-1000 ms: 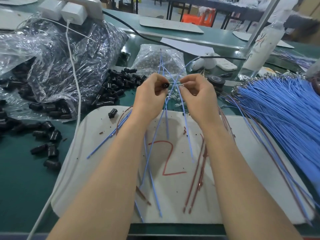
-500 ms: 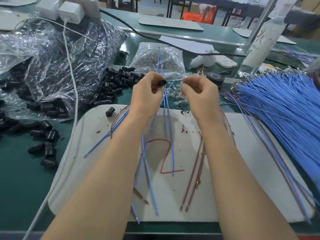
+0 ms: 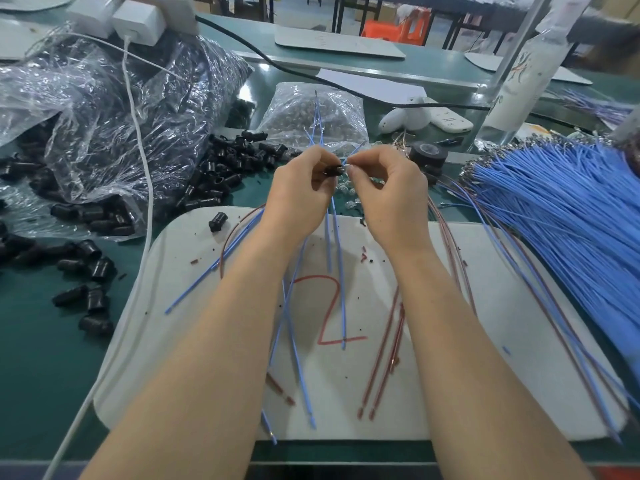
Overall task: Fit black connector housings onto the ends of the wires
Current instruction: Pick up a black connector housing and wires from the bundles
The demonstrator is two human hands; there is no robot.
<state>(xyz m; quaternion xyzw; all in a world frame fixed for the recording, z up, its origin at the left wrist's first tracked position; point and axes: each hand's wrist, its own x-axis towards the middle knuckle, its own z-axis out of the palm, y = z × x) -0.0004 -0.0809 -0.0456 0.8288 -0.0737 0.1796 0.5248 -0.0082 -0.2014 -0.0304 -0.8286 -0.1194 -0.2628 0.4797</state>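
At 6 o'clock, nearest the camera, both forearms reach forward over a white mat [image 3: 502, 358] marked with a red numeral 2 [image 3: 327, 306]. Loose blue wires [image 3: 294, 341] and red-brown wires [image 3: 384, 358] lie across the mat from 6 o'clock toward the centre.

At the centre the two hands meet, raised above the mat's far edge. The left hand [image 3: 298, 195] has its fingers curled, pinching a black connector housing [image 3: 330, 170]. The right hand [image 3: 391, 192] pinches the tip of a single blue wire [image 3: 341, 271] right at the housing's end; whether the tip is inside cannot be told. That wire hangs down to the numeral.

At 10 o'clock a stray housing [image 3: 218, 221] lies on the mat's far left corner. Beyond it, from 9 to 11 o'clock, a pile of black housings [image 3: 225, 174] spills from a crumpled plastic bag [image 3: 104, 116], with a white cable [image 3: 138, 133] draped over the bag. At 3 o'clock a thick blue wire bundle [image 3: 571, 209] fans over the mat's right edge. At 1 o'clock, just past the right hand, sits a black tape roll [image 3: 428, 154]. At 12 o'clock, farther back, rests a clear bag of small parts [image 3: 311, 112].
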